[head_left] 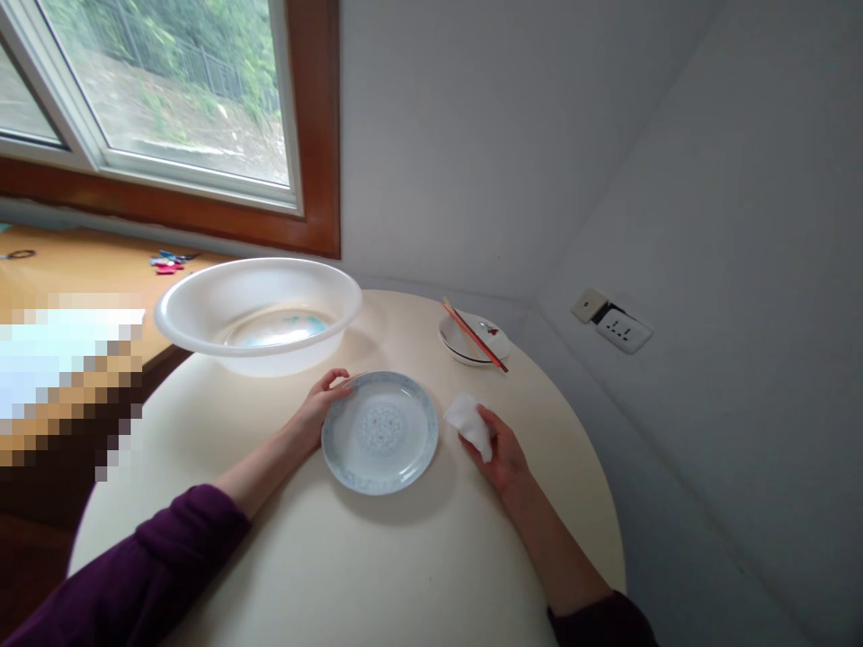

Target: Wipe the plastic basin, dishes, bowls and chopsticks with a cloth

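Observation:
A white plate with a pale blue patterned rim and a flower-like centre is in front of me, above the round table. My left hand grips its left edge, with the thumb over the rim and the other fingers partly hidden behind it. To the right of the plate, apart from it, my right hand is closed on a crumpled white tissue. Whether the plate's underside touches the table cannot be made out.
A large translucent basin stands at the back left of the round table. At the back right is a small bowl with chopsticks across it. A wooden desk adjoins at left; a wall socket is at right.

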`<state>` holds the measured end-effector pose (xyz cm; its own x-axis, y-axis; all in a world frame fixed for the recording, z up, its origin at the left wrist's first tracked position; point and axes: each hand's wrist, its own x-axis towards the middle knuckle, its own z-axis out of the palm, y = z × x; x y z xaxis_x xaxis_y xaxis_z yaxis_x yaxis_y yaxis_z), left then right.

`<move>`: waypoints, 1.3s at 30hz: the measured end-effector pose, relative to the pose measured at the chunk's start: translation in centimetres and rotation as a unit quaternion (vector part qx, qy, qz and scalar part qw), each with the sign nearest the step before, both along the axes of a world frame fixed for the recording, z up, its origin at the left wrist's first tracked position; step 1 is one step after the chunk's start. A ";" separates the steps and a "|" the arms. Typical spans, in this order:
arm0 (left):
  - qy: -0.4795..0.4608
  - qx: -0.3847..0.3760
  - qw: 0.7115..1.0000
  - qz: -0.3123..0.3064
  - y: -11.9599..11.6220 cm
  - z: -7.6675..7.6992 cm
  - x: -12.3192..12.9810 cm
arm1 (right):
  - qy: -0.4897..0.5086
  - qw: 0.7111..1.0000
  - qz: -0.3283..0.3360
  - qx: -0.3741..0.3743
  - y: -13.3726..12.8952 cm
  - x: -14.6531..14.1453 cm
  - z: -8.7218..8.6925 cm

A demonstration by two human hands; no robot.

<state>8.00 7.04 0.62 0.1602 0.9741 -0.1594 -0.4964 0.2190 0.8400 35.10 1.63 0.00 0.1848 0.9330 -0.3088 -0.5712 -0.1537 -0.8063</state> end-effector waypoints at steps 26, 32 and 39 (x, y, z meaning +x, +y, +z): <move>0.056 0.019 0.998 0.030 -0.1 0.0 0.6 | -0.388 0.906 0.015 0.169 -1.5 -5.9 -1.1; 0.166 0.016 0.986 -0.031 -0.1 -0.2 0.8 | -0.449 0.870 0.001 0.203 -3.1 -6.3 0.8; 0.199 0.005 0.975 -0.103 -0.2 0.3 0.7 | -0.442 0.870 0.029 0.215 -4.0 -6.6 1.4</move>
